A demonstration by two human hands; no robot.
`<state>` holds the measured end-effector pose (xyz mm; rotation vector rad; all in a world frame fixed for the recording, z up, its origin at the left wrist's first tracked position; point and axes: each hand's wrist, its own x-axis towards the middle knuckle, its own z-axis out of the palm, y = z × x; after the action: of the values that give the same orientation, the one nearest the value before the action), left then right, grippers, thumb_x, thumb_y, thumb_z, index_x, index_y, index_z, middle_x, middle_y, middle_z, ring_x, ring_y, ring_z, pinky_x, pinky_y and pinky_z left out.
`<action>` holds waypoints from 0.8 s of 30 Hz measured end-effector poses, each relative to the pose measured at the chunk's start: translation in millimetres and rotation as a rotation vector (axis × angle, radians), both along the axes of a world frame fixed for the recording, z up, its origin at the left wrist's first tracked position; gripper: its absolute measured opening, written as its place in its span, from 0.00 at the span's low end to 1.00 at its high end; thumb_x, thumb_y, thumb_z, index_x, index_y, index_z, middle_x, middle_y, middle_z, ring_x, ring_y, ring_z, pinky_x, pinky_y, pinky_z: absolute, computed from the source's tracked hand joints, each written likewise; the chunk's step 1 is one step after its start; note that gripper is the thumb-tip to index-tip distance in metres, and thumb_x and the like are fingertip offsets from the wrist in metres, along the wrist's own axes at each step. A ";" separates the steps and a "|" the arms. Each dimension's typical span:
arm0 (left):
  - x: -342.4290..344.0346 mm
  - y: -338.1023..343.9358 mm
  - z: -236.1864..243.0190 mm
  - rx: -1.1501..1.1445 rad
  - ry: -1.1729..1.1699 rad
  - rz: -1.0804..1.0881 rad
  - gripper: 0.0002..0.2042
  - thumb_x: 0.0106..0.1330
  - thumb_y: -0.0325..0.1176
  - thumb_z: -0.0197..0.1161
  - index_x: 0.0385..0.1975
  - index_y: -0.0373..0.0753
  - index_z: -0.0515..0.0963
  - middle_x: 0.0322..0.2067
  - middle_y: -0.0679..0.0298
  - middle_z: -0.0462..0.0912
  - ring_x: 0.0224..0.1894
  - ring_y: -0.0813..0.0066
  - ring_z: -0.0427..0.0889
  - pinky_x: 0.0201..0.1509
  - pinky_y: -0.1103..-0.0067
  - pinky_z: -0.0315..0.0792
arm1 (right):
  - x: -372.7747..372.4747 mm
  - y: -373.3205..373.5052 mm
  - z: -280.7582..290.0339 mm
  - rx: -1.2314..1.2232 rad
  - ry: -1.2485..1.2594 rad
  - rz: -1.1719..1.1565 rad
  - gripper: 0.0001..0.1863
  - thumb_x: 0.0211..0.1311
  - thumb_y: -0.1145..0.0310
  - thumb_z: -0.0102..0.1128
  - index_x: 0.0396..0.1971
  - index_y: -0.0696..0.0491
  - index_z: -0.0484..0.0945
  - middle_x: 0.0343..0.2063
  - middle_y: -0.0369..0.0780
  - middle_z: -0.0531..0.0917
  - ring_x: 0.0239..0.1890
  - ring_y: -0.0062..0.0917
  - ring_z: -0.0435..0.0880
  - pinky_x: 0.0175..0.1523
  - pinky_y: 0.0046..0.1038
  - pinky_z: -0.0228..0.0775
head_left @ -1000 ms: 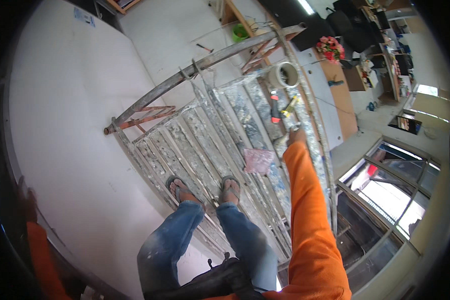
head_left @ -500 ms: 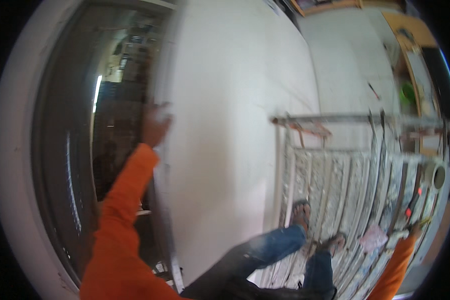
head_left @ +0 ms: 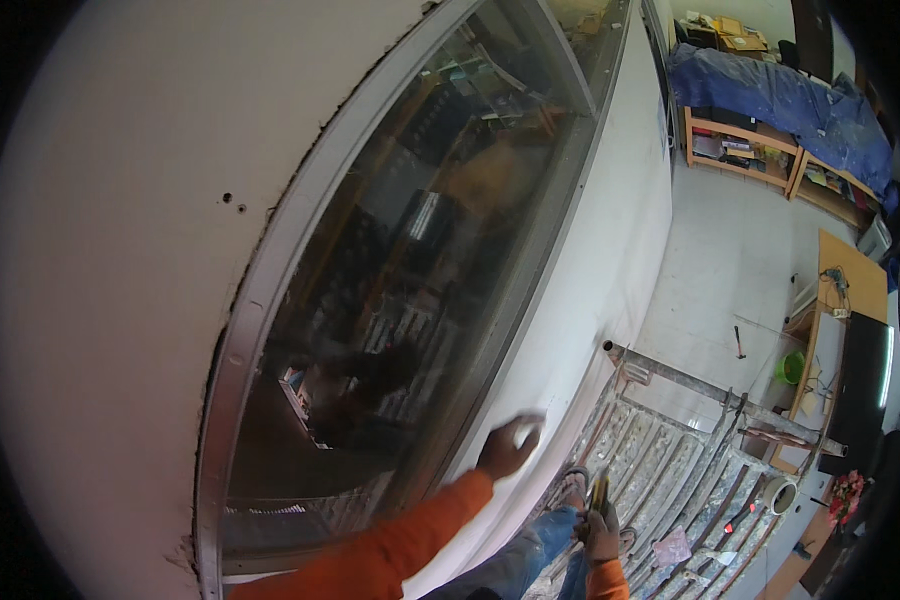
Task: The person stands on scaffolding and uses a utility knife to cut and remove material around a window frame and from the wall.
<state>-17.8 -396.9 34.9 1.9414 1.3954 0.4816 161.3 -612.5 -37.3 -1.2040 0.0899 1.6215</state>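
Observation:
My left hand (head_left: 510,447) is at the white wall (head_left: 580,350), just below the metal-framed window (head_left: 410,250). Its fingers are curled around a small whitish thing that I cannot make out. Lower and to the right, my right hand (head_left: 601,535) grips a slim yellow and black tool (head_left: 599,494), shaped like a utility knife and pointing up. That hand is over my legs and feet, which are on a paint-spattered slatted scaffold platform (head_left: 660,450). Along the window frame's outer side runs a dark, ragged gap in the plaster.
The scaffold's metal pipe rail (head_left: 670,377) crosses beyond my feet. On the slats lie a pink crumpled piece (head_left: 673,547), a white roll (head_left: 778,495) and a red and black tool (head_left: 740,517). Below are a hammer (head_left: 739,342), a green basket (head_left: 790,368) and shelves under a blue sheet (head_left: 770,90).
The view has swung toward the window. My left hand has gone from the window's edge to the wall beneath it. My right hand has come from the platform's right side, bringing the yellow tool closer.

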 end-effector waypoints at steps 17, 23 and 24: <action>-197.0 -123.3 15.4 -0.732 -0.068 0.302 0.13 0.72 0.36 0.55 0.47 0.34 0.80 0.46 0.56 0.85 0.50 0.68 0.83 0.58 0.74 0.73 | 1.7 298.4 284.8 0.547 -0.206 -0.032 0.19 0.76 0.60 0.47 0.57 0.58 0.67 0.24 0.36 0.76 0.16 0.13 0.71 0.19 0.17 0.62; -129.6 -54.8 97.2 -0.774 -0.156 0.423 0.16 0.73 0.36 0.54 0.52 0.31 0.77 0.46 0.57 0.84 0.50 0.72 0.81 0.59 0.75 0.72 | -12.4 343.3 335.0 0.744 -0.308 -0.049 0.20 0.76 0.56 0.49 0.52 0.59 0.69 0.21 0.36 0.77 0.12 0.12 0.68 0.16 0.16 0.59; -123.6 -47.4 114.7 -0.673 -0.076 0.325 0.16 0.73 0.36 0.54 0.52 0.31 0.76 0.47 0.56 0.83 0.51 0.71 0.81 0.59 0.75 0.71 | -18.3 352.6 338.9 0.778 -0.335 -0.029 0.19 0.75 0.56 0.50 0.50 0.59 0.70 0.20 0.35 0.77 0.12 0.12 0.68 0.16 0.16 0.59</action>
<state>-141.4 -444.4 149.6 1.1566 1.5739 0.1843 143.0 -259.9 301.6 -0.8259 -0.6747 1.2167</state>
